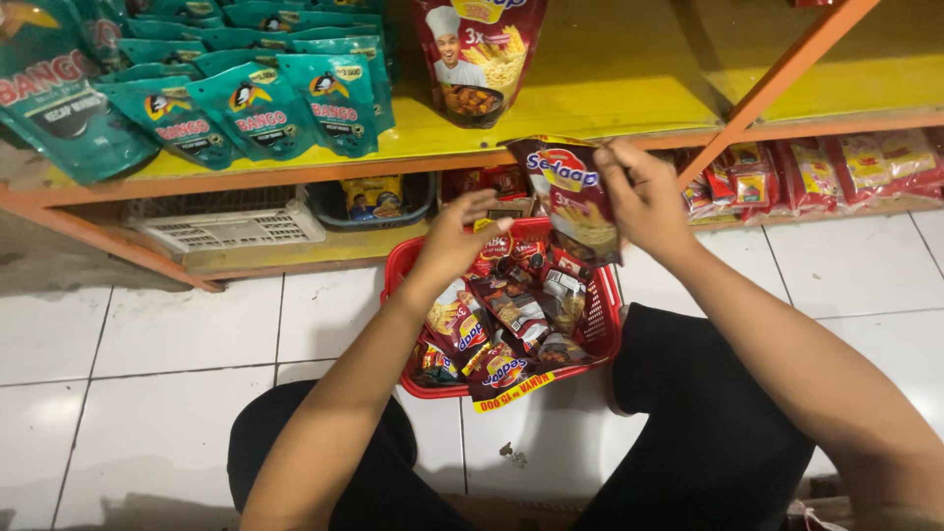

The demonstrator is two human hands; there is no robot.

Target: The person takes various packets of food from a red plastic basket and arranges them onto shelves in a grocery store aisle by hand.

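The right hand (644, 197) is up above the basket, fingers pinched on the top edge of a dark red noodle packet (575, 202), which hangs upright in the air, just below the front edge of the yellow shelf (610, 88). The left hand (454, 236) hovers over the far-left corner of the red basket (605, 324), fingers loosely spread and curled, tips just above the heap and close to the packet's lower left side; whether it touches anything below is hard to tell.

Under both hands the basket sits on the white tiled floor (177, 334), between the person's dark-clad knees, and it is crammed with more red packets (511, 315), lying every which way, some flat, some tipped on edge. A yellow tag hangs off its near rim.

On the shelf, one tall red pouch (479, 54) stands alone near the front edge, and a bank of teal sauce pouches (246, 108) fills the left end. Lower down, a white tray (231, 226) and a dark tub sit on the bottom shelf, with more red packets (846, 167) lined along its right end.

Judging from the grip, a pinch at the top seam lets the packet swing; a steadying touch from the left hand at its lower edge would keep it square and upright.
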